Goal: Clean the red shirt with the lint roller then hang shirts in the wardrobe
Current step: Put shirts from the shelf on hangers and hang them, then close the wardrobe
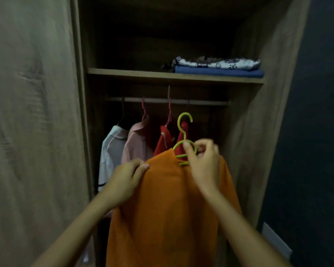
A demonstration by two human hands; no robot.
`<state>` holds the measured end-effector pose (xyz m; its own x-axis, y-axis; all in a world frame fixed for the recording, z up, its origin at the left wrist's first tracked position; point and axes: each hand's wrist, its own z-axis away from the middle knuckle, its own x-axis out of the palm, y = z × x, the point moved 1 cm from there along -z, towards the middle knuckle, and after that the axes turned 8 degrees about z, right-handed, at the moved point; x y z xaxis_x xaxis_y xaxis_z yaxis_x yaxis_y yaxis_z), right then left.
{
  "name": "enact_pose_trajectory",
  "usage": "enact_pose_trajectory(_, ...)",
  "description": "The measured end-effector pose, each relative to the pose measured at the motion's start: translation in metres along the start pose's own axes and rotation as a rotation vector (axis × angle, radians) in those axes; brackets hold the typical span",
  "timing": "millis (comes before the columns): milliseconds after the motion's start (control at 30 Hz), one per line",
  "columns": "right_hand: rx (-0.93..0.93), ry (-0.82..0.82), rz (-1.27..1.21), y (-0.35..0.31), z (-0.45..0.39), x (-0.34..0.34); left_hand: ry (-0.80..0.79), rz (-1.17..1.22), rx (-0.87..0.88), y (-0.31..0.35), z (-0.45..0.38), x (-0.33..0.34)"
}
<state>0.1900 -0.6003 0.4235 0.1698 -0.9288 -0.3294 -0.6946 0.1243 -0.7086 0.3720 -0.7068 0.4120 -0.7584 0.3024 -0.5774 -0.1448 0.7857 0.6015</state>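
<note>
We are pinching the green hanger (184, 145) with our right hand (202, 160), fingers curled tight around its neck just below the hook, so the hook is pointing up and free to catch the rod. Our left hand (130, 176) is closing thumb and fingers on the shoulder of the orange shirt (162, 209), gripping the fabric at the hanger's left end; we judge that is keeping the cloth from sliding off while we are carrying it in.

The orange shirt is draping straight down from both grips, hanging in front of us and not yet inside the wardrobe (245, 132). Just above our right hand the green hook is sitting below the rod (168, 101), clearly apart from it, so the hanging step is not done.

Directly behind our right hand, the red shirt (163, 143) is already hanging on the rod from a pink hanger (169, 114). Further out past our left hand, a pink shirt (137, 147) and a white shirt (110, 151) are hanging too. Above all of it, folded clothes (218, 67) are resting on the shelf (123, 72).

We are judging the open gap to be right of the red shirt, above our right hand.
</note>
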Motion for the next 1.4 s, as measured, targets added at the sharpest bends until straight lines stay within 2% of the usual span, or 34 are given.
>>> enact_pose_trajectory(100, 0.190, -0.466, -0.187, 0.018, 0.012, 0.008, 0.115, 0.016, 0.033, 0.004, -0.015, 0.041)
enact_pose_trajectory(133, 0.228, -0.514, -0.233, 0.023, 0.008, 0.011, 0.129, 0.023, 0.046, 0.008, -0.020, 0.054)
enact_pose_trajectory(267, 0.230, -0.364, -0.245, 0.033, -0.020, 0.003, 0.056, 0.078, 0.122, 0.029, -0.040, 0.090)
enact_pose_trajectory(367, 0.269, -0.302, -0.250, 0.051, -0.045, -0.007, -0.205, 0.302, 0.161, 0.040, -0.053, 0.104)
enact_pose_trajectory(433, 0.290, -0.263, -0.191, 0.068, -0.062, -0.010, -0.283, 0.373, 0.184, 0.044, -0.060, 0.113)
enact_pose_trajectory(500, 0.293, -0.258, -0.185, 0.084, -0.076, -0.009, -0.178, 0.352, 0.214, 0.043, -0.076, 0.120)
enact_pose_trajectory(600, 0.300, -0.258, -0.139, 0.102, -0.105, -0.002, 0.076, 0.146, 0.256, 0.028, -0.119, 0.127)
enact_pose_trajectory(667, 0.288, -0.239, -0.082, 0.108, -0.130, 0.003, 0.142, 0.044, 0.209, 0.015, -0.150, 0.133)
enact_pose_trajectory(800, 0.275, -0.245, -0.004, 0.114, -0.185, 0.017, 0.131, -0.059, 0.102, -0.006, -0.195, 0.151)
enact_pose_trajectory(1033, 0.256, -0.274, 0.034, 0.105, -0.257, 0.047, 0.081, -0.023, 0.066, -0.029, -0.215, 0.172)
enact_pose_trajectory(1267, 0.301, -0.342, 0.006, 0.119, -0.261, 0.078, 0.053, -0.005, 0.041, -0.033, -0.216, 0.181)
enact_pose_trajectory(1400, 0.275, -0.348, 0.097, 0.127, -0.248, 0.076, 0.046, -0.025, 0.028, -0.035, -0.217, 0.186)
